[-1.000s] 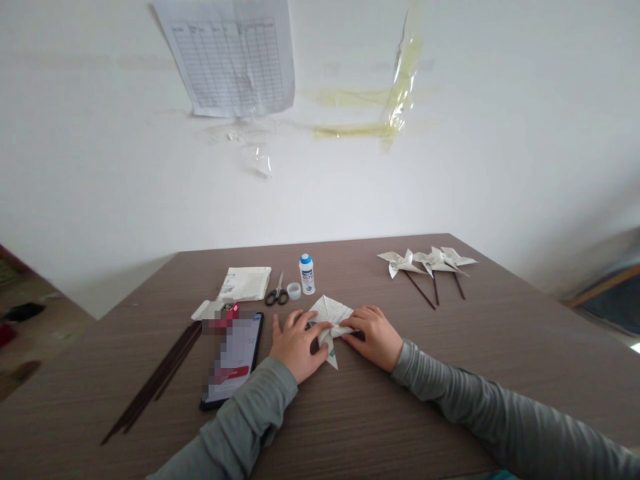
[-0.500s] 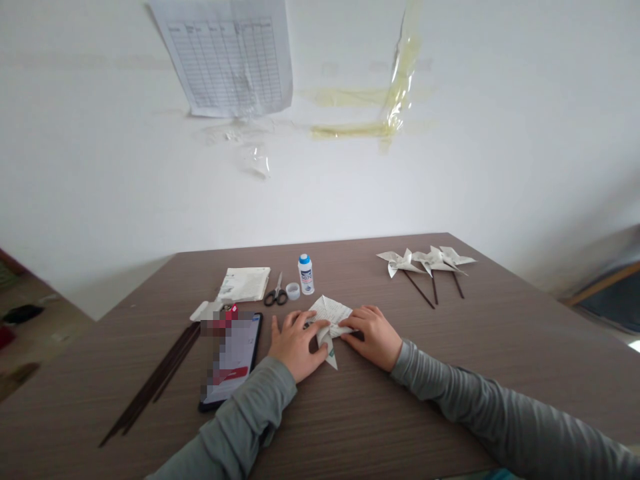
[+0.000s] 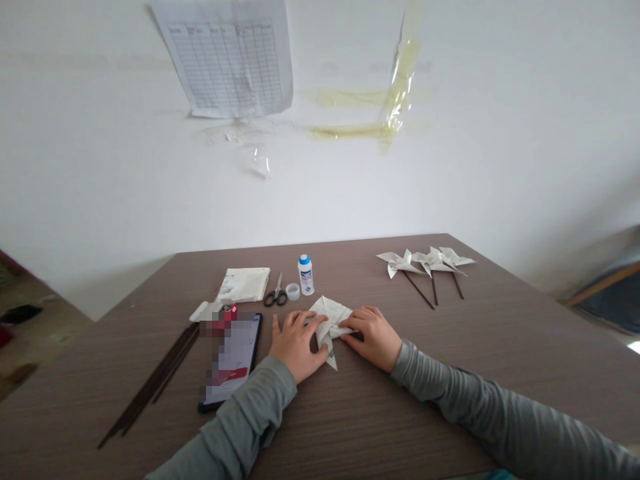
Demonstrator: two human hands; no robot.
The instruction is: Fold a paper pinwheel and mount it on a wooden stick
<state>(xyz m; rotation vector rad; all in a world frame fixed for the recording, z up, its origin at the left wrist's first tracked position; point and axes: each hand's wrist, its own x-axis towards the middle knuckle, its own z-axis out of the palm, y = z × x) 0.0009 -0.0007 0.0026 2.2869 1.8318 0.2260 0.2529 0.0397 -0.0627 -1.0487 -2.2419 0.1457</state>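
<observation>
And there's the shift: the left hand (image 3: 296, 347) draws its index finger back and to the left, off the middle of the folded paper (image 3: 330, 308), and more of the centre creases come into view. Whether that fingertip still presses or just hovers, I can't tell. The hand itself stays spread, thumb by the near point, steadying the left side without a full grip. Over on the right, no change: the right hand (image 3: 376, 339) keeps thumb and fingers drawn together, pinching the paper's right corner. So the fold is still in progress, I'd judge, its middle now less covered.

The paper lies flat at the near middle of the surface (image 3: 360, 413), between both hands. Just beyond it stands the bottle (image 3: 306, 276); the phone (image 3: 236, 360) lies to the left, and three paper pinwheels (image 3: 399, 263) rest far right, all unmoved.
</observation>
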